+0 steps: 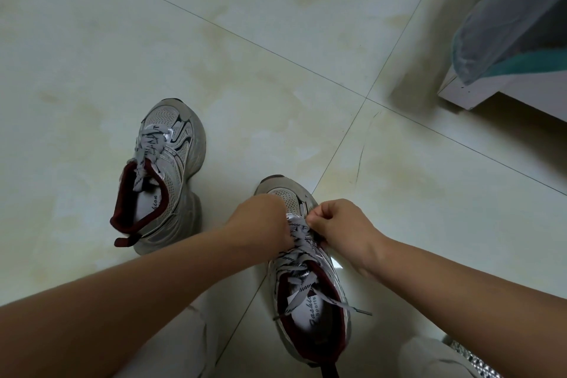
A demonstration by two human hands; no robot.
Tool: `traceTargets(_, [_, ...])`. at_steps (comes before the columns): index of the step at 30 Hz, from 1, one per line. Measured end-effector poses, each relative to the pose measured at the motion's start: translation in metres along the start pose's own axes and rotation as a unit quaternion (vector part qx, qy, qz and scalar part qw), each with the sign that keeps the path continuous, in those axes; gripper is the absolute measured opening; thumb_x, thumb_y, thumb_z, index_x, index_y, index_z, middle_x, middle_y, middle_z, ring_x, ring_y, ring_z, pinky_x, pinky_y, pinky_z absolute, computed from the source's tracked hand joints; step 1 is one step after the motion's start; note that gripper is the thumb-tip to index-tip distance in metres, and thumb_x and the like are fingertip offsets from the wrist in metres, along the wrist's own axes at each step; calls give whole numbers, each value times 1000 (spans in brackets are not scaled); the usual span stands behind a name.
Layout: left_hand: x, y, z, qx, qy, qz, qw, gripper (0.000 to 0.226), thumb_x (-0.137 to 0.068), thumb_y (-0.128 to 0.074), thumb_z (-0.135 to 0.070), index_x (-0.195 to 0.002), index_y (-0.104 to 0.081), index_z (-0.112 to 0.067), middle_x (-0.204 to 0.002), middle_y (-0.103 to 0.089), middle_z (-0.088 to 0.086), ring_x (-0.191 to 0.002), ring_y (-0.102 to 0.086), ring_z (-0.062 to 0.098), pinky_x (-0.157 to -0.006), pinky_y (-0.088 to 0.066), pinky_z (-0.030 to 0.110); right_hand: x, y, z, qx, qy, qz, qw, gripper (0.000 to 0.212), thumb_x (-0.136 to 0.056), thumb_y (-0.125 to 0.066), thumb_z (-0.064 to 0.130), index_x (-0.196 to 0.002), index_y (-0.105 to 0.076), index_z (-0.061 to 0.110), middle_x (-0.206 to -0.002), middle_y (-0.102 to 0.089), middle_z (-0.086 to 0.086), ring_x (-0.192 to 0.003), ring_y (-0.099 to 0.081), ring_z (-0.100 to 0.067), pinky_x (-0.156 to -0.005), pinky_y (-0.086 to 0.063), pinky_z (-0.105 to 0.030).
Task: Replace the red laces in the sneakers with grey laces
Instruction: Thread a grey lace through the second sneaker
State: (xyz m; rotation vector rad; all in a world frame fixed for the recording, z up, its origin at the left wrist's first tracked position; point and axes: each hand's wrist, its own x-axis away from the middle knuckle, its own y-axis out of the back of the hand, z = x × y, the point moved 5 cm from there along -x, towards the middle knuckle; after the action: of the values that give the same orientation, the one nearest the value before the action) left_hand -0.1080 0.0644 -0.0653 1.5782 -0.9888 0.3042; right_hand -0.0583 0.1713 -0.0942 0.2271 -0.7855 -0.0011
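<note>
Grey laces [299, 239] run across the near sneaker [310, 279] at lower centre of the frame — both grips pinch them near the toe, left hand [260, 221] and right hand [340, 224] with fingers curled. Another sneaker [165, 169], also grey-laced, stands left of centre on the tiled floor [276, 55].

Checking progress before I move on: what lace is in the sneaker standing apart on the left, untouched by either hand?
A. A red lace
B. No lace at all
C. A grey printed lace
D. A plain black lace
C: the left sneaker already carries a grey printed lace through its eyelets, its ends dropping into the opening; no red lace shows on it.
</note>
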Motion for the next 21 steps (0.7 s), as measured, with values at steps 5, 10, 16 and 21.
traceTargets(5, [10,-2,-4,-74,-30,-38,996,24,-86,-56,-32,-92,-68,-12,-89,-64,4,-83,-59,20,-73,-45,29,0,-3,-3,-77,-32,30,996,30,-91,-47,-1,-65,-52,13,-65,-48,-4,-58,-40,-13,-55,-35,-22])
traceTargets(10, [8,-11,11,145,38,56,987,16,-80,-58,-12,-75,-70,-2,-74,-70,15,-61,-65,24,-70,-59,33,6,-8,-6,-71,-38,41,996,27,-92,-50,4,-67,-53,13,-72,-52,-9,-67,-45,-18,-63,-41,-26])
traceTargets(16, [21,-17,23,308,-13,70,949,28,-79,-60,-7,-56,-53,-21,-55,-50,-6,-54,-45,10,-55,-47,26,12,-6,-7,-53,-9,33,998,17,-89,-57,10,-73,-56,14,-70,-54,-3,-63,-46,-12,-63,-40,-24])
traceTargets(21, [26,-23,26,343,-82,61,934,20,-74,-63,-19,-61,-51,-28,-64,-46,0,-59,-39,12,-59,-39,29,14,0,0,21,27,33,999,11,-84,-65,13,-74,-59,13,-67,-55,2,-60,-48,-8,-60,-41,-19])
